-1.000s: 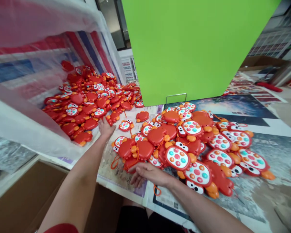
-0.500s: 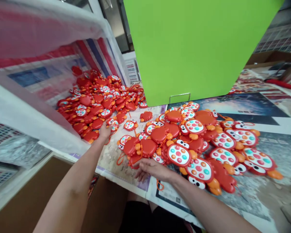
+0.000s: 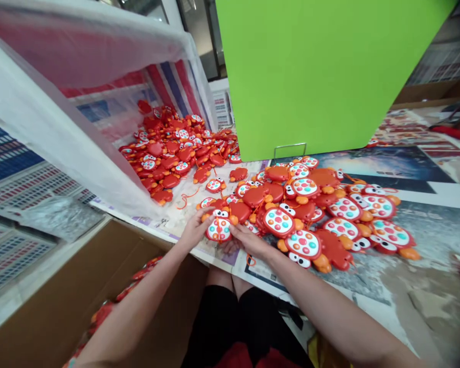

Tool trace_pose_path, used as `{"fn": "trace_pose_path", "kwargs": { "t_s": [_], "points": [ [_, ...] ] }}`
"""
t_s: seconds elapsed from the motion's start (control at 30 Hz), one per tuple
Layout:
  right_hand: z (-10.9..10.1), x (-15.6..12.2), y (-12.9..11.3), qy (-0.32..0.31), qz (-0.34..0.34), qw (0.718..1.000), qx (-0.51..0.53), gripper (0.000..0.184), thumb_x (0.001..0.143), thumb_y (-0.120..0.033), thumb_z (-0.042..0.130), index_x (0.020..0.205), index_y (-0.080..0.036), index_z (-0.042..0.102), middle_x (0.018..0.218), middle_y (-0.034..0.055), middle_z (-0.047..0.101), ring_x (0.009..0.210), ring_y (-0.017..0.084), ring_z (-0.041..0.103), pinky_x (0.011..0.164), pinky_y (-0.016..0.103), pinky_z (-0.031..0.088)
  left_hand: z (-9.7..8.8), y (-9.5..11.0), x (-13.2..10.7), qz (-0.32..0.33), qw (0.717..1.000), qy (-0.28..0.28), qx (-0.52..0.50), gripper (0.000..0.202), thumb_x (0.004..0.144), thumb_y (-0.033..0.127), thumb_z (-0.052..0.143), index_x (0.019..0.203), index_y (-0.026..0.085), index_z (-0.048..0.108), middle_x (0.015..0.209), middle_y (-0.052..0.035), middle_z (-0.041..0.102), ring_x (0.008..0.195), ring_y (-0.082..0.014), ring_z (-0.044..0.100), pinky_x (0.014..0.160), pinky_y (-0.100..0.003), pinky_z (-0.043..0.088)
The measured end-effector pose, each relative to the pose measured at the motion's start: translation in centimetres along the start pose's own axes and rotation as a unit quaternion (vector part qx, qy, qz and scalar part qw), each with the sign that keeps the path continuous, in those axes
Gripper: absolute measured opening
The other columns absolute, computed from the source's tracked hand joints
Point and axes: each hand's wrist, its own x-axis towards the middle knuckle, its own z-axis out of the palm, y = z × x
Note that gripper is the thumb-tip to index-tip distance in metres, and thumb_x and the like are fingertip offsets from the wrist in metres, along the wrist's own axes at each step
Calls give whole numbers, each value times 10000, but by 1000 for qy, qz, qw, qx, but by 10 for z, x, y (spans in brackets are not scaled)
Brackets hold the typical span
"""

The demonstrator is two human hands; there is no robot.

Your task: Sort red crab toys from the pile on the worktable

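Observation:
Both my hands hold one red crab toy [image 3: 219, 229] with a white face of coloured buttons, just above the table's near edge. My left hand [image 3: 194, 228] grips its left side and my right hand [image 3: 246, 239] pinches its right side. A heap of the same crab toys [image 3: 310, 214] lies on the table right of my hands. A bigger pile of crab toys [image 3: 176, 153] spills out of a large clear plastic bag [image 3: 61, 133] at the left.
A green board [image 3: 314, 71] stands upright behind the heap. The table is covered with printed paper sheets [image 3: 406, 230]. An open cardboard box [image 3: 61, 301] sits below the table's left edge, with more red toys [image 3: 111, 306] inside.
My left hand came back from the bag's pile with a crab toy. My right hand left the heap's near edge and met it, so both now hold that toy.

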Motion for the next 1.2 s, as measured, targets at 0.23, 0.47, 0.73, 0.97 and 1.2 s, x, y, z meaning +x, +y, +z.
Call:
{"fn": "trace_pose_path", "kwargs": {
  "t_s": [0.23, 0.47, 0.73, 0.97, 1.2],
  "points": [
    [-3, 1, 5, 13, -17, 999, 34, 574, 800, -667, 623, 1076, -167, 564, 674, 26, 685, 541, 165, 648, 571, 303, 527, 12, 5, -19, 30, 997, -68, 9, 1055, 656, 399, 830, 1512, 217, 241, 1367, -143, 511, 1140, -307, 584, 939, -414, 521],
    [-1, 2, 3, 20, -8, 999, 38, 571, 786, -674, 634, 1046, -169, 576, 715, 33, 698, 538, 141, 643, 565, 270, 522, 22, -6, -27, -22, 996, -55, -63, 959, 736, 429, 758, 1508, 239, 222, 1147, -108, 626, 804, -211, 665, 656, -318, 577],
    [3, -3, -8, -13, 2, 997, -71, 542, 753, -655, 681, 913, -138, 638, 730, 57, 709, 642, 168, 676, 607, 275, 543, 27, -14, -19, 1, 996, 42, -80, 542, 863, 449, 599, 1336, 204, 499, 1123, -86, 652, 960, -245, 642, 824, -377, 549],
    [2, 0, 3, 16, -18, 1000, 13, 416, 832, -555, 663, 963, -163, 615, 710, 39, 698, 575, 146, 641, 564, 262, 515, 23, -3, -9, 40, 998, 27, -44, 654, 880, 483, 584, 1444, 246, 355, 1404, -113, 490, 1171, -273, 566, 944, -391, 505],
    [-1, -1, -16, 50, -74, 981, 172, 473, 812, -518, 706, 1130, -184, 604, 1121, 112, 702, 900, 195, 693, 804, 331, 540, 17, 17, 33, 79, 994, -4, -68, 644, 876, 504, 574, 1414, 229, 352, 1212, -111, 592, 832, -161, 644, 728, -294, 533]
  ]
}}
